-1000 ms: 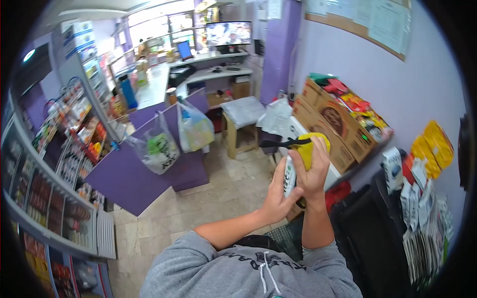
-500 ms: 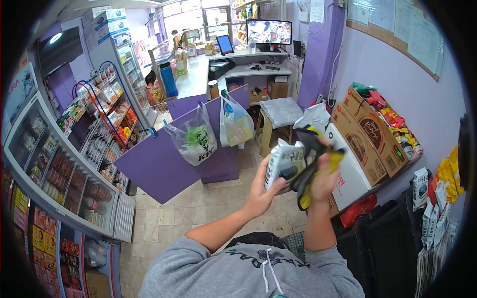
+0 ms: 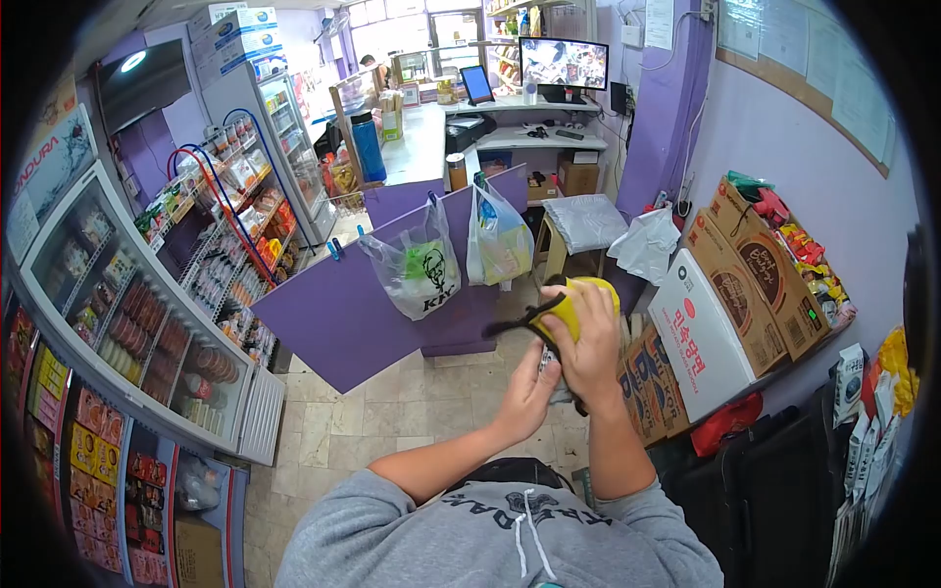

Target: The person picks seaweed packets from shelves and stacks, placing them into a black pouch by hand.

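Note:
My right hand (image 3: 586, 348) is wrapped round a yellow and black cloth-like item (image 3: 595, 292), whose dark strap hangs out to the left. Just below and left of it, my left hand (image 3: 529, 395) has its fingers closed on a small white packet (image 3: 547, 359), mostly hidden behind the fingers and the other hand. Both hands are close together in front of the grey sweatshirt. Beyond them, two filled plastic bags (image 3: 423, 269) hang from the purple partition (image 3: 343, 328).
Cartons (image 3: 698, 338) stand along the right wall beside a stool (image 3: 585, 221). Glass-door fridges (image 3: 147, 323) and snack racks line the left. A counter (image 3: 412, 147) with a monitor (image 3: 564, 65) lies ahead; a person (image 3: 371, 65) is far behind it.
The yellow and black item has moved left, over the white packet, which is now mostly covered. My hands have come closer together, and the camera view has shifted slightly left.

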Tool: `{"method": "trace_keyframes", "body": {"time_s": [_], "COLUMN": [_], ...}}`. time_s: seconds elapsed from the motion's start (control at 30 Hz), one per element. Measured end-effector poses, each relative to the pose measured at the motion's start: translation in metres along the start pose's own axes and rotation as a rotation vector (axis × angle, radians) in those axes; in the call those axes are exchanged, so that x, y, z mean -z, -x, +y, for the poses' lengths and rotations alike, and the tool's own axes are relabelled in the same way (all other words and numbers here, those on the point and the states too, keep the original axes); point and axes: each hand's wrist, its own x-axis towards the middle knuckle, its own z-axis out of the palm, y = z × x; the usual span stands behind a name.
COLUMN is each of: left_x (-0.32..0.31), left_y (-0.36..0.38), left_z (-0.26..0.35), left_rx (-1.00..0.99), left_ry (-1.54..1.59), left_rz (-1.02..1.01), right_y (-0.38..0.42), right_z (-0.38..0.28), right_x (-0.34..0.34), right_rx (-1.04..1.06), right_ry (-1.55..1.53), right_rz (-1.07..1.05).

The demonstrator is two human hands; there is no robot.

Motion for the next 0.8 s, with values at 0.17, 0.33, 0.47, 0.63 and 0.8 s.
{"method": "trace_keyframes", "body": {"time_s": [0.17, 0.33, 0.47, 0.63, 0.8], "left_x": [-0.012, -0.031, -0.038, -0.058, -0.105], "left_y": [-0.001, 0.000, -0.007, -0.013, -0.015], "left_z": [0.014, 0.015, 0.024, 0.003, -0.005], "left_rx": [-0.129, -0.126, -0.238, 0.079, 0.031], "left_ry": [-0.271, -0.424, -0.537, 0.526, 0.769], "left_rz": [-0.082, -0.181, -0.354, -0.065, 0.247], "right_y": [-0.002, 0.004, 0.020, 0.035, 0.083], "right_z": [0.025, 0.051, 0.090, 0.115, 0.060], "right_x": [0.005, 0.033, 0.066, 0.081, 0.060], "right_rx": [-0.058, -0.216, -0.500, -0.461, -0.143], "right_ry": [-0.079, -0.354, -0.555, -1.031, -0.535], "right_rz": [0.046, 0.010, -0.067, 0.252, -0.068]}}
